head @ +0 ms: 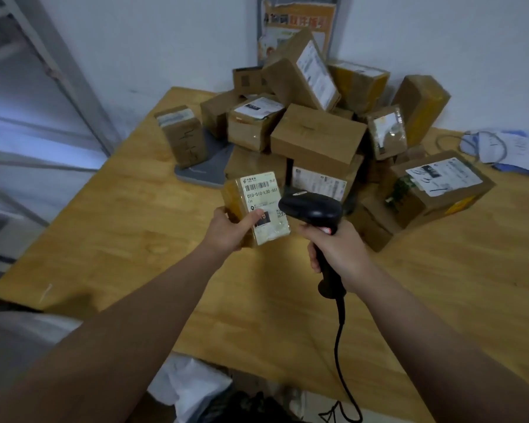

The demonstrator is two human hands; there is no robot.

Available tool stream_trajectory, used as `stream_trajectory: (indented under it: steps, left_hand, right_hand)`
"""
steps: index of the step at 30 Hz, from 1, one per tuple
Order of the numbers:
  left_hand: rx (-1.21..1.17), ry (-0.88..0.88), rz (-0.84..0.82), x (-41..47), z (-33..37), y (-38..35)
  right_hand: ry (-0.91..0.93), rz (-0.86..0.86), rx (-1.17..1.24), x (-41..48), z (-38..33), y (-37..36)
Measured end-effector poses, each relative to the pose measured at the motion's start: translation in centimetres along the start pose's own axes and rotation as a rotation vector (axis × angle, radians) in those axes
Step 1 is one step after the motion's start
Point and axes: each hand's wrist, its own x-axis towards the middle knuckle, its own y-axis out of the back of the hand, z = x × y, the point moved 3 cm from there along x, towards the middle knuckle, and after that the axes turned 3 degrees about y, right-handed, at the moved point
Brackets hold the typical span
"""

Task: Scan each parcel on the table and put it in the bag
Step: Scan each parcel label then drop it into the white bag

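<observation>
Parcel (242, 209) pinched in left hand (228, 230), thumb on the lower label (264, 203); barcode (257, 186) clear above the grip, likely for reading. Right hand (339, 250) wraps the scanner (313, 209) handle, head just beside the label. Pile (318, 138) lies beyond both grips.

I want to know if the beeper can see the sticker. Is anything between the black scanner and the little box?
No. In the head view the scanner sits right beside the small parcel, nothing between.
</observation>
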Motion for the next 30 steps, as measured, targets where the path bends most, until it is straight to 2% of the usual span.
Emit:
stream_trajectory:
  steps: [7, 10, 15, 19, 23, 28, 30]
  left_hand:
    - [-0.176, 0.107, 0.156, -4.9, -6.9, 3.8]
    - [-0.189, 0.099, 0.212, -7.6, -9.7, 6.7]
    - [-0.254, 0.095, 0.242, -13.3, -15.1, 12.3]
    - [-0.335, 0.147, 0.246, -18.1, -21.7, 17.0]
    - [-0.421, 0.268, 0.341, -21.4, -29.1, 21.7]
    - [-0.231, 0.565, 0.379, -19.7, -39.8, 25.3]
    - [-0.260, 0.669, 0.391, -18.0, -42.7, 25.6]
  right_hand:
    - [-0.048, -0.244, 0.050, -1.7, 3.7, -6.4]
    - [-0.019, -0.325, 0.060, -4.1, 4.4, -9.9]
    - [0.088, -0.300, 0.104, -9.1, 5.6, -14.3]
    - [0.077, -0.303, 0.112, -12.7, 8.2, -18.4]
    - [0.015, -0.395, -0.041, -15.9, 11.8, -23.2]
    - [0.003, -0.526, -0.349, -17.7, 16.2, -28.1]
    - [-0.006, -0.541, -0.427, -17.3, 17.6, -30.0]
